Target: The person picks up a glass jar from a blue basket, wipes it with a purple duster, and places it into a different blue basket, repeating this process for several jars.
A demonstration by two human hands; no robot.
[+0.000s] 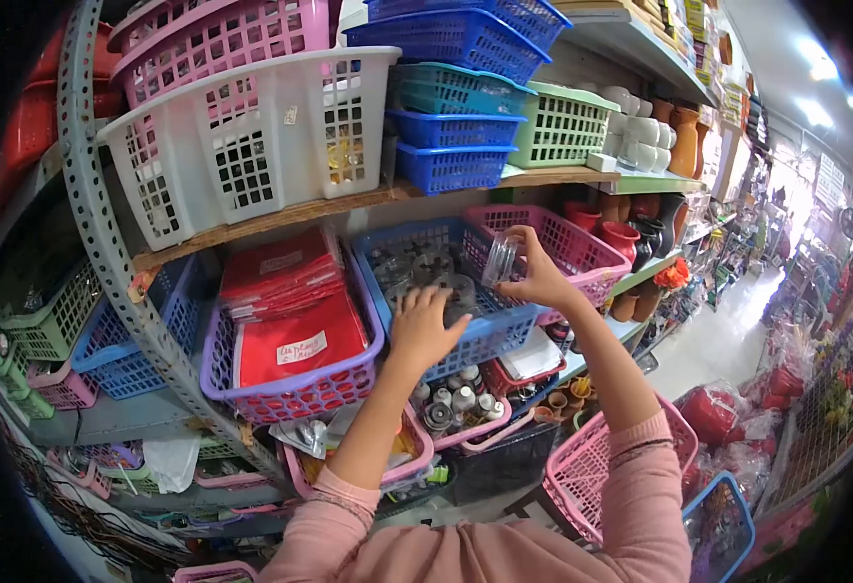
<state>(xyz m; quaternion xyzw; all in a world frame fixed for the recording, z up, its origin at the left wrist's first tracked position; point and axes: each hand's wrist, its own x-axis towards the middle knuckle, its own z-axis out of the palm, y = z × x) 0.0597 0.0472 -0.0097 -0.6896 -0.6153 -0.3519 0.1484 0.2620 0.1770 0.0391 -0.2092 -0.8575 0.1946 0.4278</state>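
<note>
My right hand [535, 272] is closed round a small clear glass or plastic container [499, 260], held upright over the right side of a blue basket [480, 340]. My left hand [426, 328] rests over the front left part of that basket, its fingers spread on clear and dark items [426, 267]. Whether the left hand grips any of them cannot be seen. Left of the blue basket, a purple basket [295, 384] holds red packets [324, 335] with a handwritten label. A pink basket [591, 255] stands just behind and right of my right hand.
White [251, 146], blue [455, 44] and green baskets [562, 126] stand on the shelf above. A perforated metal post [105, 214] rises at the left. Below are baskets with bottles [460, 398] and an empty-looking pink basket [582, 476]. Wrapped red goods [713, 413] lie at the right.
</note>
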